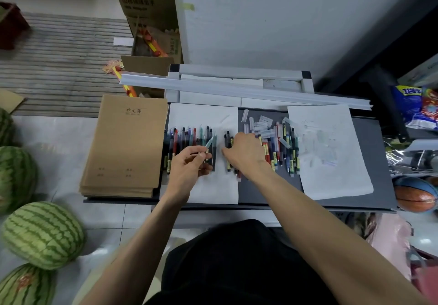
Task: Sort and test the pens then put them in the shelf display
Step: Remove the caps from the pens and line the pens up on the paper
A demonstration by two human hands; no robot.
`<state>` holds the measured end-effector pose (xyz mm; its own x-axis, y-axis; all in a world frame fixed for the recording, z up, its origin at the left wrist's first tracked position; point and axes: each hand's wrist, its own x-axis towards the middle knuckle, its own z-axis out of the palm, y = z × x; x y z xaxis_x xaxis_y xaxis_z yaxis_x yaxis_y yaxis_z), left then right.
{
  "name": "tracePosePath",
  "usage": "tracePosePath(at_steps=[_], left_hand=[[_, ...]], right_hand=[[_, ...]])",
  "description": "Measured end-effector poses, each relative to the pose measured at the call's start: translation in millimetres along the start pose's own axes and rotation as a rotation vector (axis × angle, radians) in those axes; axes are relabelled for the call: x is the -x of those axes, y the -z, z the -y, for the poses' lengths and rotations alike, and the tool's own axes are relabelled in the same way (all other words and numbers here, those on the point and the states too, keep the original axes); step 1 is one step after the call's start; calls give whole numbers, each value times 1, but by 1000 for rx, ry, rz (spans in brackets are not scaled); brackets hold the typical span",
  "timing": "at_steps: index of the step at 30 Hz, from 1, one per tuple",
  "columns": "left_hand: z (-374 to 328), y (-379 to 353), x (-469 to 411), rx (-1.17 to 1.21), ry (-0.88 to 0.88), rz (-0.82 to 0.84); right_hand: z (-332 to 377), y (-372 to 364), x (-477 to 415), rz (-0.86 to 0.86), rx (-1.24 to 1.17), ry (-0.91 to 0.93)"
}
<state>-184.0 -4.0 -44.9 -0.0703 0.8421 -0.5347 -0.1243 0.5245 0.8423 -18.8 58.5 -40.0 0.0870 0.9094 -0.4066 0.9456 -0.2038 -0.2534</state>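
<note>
A person is leaning over a dark grey table [369, 162], both bare arms reaching forward. The left hand [187, 167] is pinching a pale teal pen [208, 142] between thumb and fingertips, its far end tilting up to the right above a row of pens [189, 143]. That row is lying side by side on a white paper sheet [203, 191] in the left part of the table, with red, blue, green and black barrels pointing far and near. The right hand [244, 150] is resting palm down just right of that sheet's edge, fingers bent and reaching into a small group of black pens [228, 143]; whether it is gripping one I cannot tell. To its right a loose heap of pens [289, 148] is sitting on the bare table, with clear pen caps [263, 124] scattered at its far side. Farther right a second white sheet [331, 162] is lying slightly tilted. A stack of brown notebooks [128, 143] is sitting at the table's left end. Long white plastic strips [237, 89] are lying across the far edge. Watermelons [42, 233] are sitting on the floor at the left.
</note>
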Motion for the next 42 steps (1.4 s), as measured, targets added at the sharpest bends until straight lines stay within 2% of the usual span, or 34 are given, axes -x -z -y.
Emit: tracePosePath(at_steps=[10,18,25,33,37,42], left_hand=[[4,2,-1,6,25,-32],[1,-5,-3,23,42,-25],[-1,-9,-4,49,75,-46],[-6,-15,-12,29,82,-76],[-6,-18,-12,15,86,-77],[-4,-24,-11,24,101,-67]], right_hand=[[-13,-6,0,21,-28,41],[-19,-4,0,-76,-59,9],[-11,-4,-3,-52,10,40],[-20,-10,-1,-122,-185,-30],[-23,-6,-3,-102,-182,-82],[-14,0,-5,-29,-56,-22]])
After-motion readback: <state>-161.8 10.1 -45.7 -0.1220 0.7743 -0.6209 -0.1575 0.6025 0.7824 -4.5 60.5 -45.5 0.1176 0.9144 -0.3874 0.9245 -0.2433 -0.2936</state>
